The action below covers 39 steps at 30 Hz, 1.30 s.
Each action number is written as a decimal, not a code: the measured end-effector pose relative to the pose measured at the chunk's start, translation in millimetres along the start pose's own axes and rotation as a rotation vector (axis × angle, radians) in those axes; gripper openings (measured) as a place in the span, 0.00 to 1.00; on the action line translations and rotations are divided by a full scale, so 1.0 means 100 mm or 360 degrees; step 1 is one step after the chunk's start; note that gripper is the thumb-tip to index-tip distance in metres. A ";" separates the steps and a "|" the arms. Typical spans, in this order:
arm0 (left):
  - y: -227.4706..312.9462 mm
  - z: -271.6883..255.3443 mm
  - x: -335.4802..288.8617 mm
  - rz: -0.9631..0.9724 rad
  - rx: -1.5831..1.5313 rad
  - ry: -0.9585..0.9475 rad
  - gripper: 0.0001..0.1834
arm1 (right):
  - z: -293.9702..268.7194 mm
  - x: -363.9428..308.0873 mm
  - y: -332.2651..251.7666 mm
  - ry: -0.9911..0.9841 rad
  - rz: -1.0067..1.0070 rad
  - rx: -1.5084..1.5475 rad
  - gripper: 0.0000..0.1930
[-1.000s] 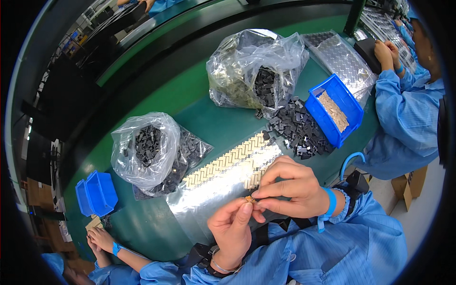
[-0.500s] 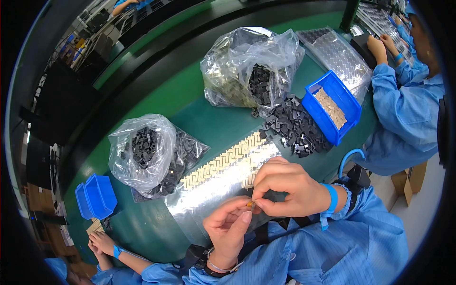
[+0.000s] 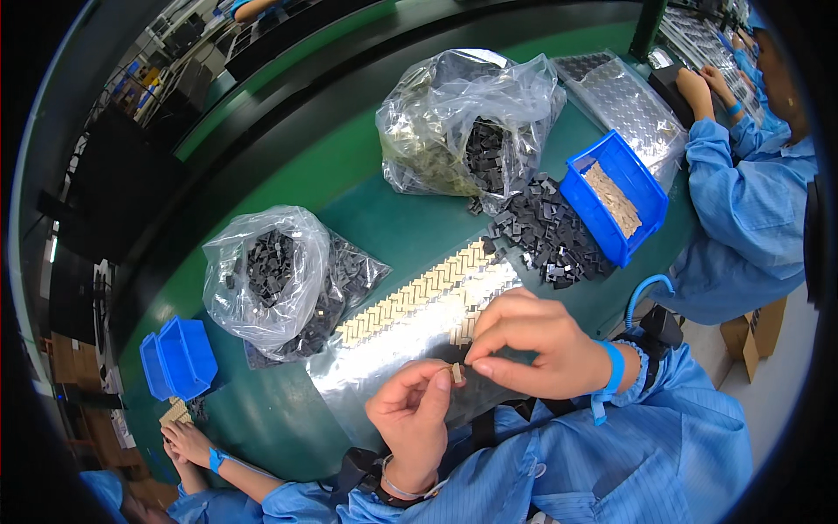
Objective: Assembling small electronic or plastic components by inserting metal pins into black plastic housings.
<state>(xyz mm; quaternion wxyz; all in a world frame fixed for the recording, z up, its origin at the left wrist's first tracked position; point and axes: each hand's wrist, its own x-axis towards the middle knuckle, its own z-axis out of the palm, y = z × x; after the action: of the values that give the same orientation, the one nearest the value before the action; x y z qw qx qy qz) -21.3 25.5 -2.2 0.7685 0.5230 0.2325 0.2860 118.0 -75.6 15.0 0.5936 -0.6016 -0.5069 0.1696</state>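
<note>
Between the thumb and forefinger of my left hand (image 3: 408,410) is a small beige piece (image 3: 456,374), pinched upright. My right hand (image 3: 546,349) is just right of it, thumb and forefinger drawn together; whatever they may hold is too small to make out. Both hands are over the near edge of a clear plastic sheet (image 3: 358,384). Slanting rows of beige L-shaped pieces (image 3: 410,297) lie on that sheet, and a shorter row reaches under my right hand. Beyond the right hand spreads a heap of small black parts (image 3: 550,231).
A blue bin (image 3: 650,188) of beige pieces stands beside the black heap. Two clear bags of black parts, a large bag (image 3: 428,131) and a smaller bag (image 3: 301,306), rest on the green table (image 3: 349,210). Co-workers sit at both sides; another blue bin (image 3: 190,358) is left.
My right fingertips have parted slightly from my left ones, and the beige piece in my left hand now shows more plainly. The left hand has shifted slightly left.
</note>
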 end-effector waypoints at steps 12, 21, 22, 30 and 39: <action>-0.05 0.01 -0.01 0.0254 0.0208 0.0015 0.07 | 0.12 -0.07 0.06 0.0011 -0.0140 -0.0345 0.04; 0.03 0.07 0.00 -0.0198 -0.0350 -0.0036 0.05 | 0.06 -0.07 0.01 0.0038 -0.0124 -0.0379 0.04; 0.02 0.08 0.01 -0.0163 -0.0392 -0.0038 0.04 | 0.00 -0.05 0.01 0.0077 -0.0152 -0.0427 0.05; 0.32 -0.05 0.07 0.0641 0.0749 -0.0023 0.07 | -1.25 0.00 0.00 0.0741 0.0123 -0.1796 0.04; 0.44 0.17 0.20 0.1841 0.1772 -0.0917 0.09 | -1.20 -0.14 0.09 0.0781 0.0211 -0.1044 0.04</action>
<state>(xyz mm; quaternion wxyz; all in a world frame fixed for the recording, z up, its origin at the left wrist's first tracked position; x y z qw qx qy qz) -4.6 40.7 43.8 0.1614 0.9134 -0.1692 0.3333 212.5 -150.4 29.8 0.4614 -0.8128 -0.3378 -0.1117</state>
